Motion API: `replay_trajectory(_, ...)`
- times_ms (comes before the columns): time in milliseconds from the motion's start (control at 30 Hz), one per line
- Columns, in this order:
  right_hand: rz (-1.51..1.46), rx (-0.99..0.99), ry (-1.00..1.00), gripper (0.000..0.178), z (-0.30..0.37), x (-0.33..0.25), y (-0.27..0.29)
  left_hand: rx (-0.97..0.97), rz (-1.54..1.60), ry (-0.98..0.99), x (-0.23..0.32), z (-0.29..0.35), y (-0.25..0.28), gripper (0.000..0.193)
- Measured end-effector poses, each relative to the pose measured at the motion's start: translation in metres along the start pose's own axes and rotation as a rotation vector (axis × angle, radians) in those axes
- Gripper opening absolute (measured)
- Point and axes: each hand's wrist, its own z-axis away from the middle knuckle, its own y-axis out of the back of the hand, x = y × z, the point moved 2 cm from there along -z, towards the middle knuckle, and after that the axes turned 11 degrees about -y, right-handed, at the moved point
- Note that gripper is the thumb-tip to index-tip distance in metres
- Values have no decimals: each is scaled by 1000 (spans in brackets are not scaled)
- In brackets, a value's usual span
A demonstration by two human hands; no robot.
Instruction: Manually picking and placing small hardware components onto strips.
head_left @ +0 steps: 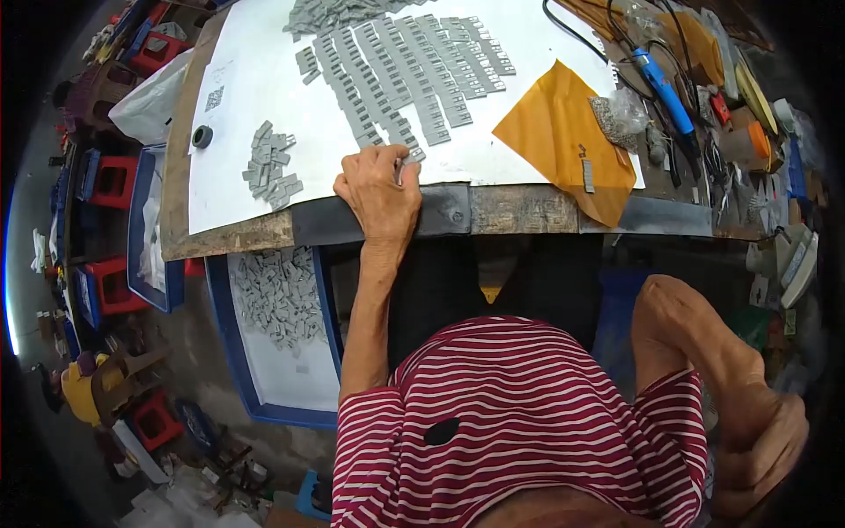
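My left hand (378, 194) is at the table's front edge, fingers curled and closed around the near end of a row of small grey pieces. Thumb and forefinger touch one small grey piece (413, 156) there. Long slanting rows of like pieces (387, 66) run away from the hand across a white sheet (238, 79). A loose pile of them (270, 167) lies to its left, and a bigger heap (339, 12) lies at the far side. My right hand (764, 440) is raised off the table at the lower right, its fingers partly hidden.
Orange-brown paper (550, 123) lies right of the rows, with a small bag of tiny parts (616, 119) on it. Beyond is a blue-handled corded tool (664, 88). A black ring (202, 136) sits at left. Below the table, a blue tray (255, 407) holds many grey pieces.
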Motion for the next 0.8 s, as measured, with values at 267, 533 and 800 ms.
replay_trajectory(267,-16,-39,-33,9,-44,120,-4,6,59,24,-9,2,-4,18)
replay_trajectory(533,-76,-25,-57,10,-82,258,-42,42,34,23,-12,8,4,18)
replay_trajectory(800,-123,-17,-63,11,-67,240,-37,63,26,23,-11,8,2,19)
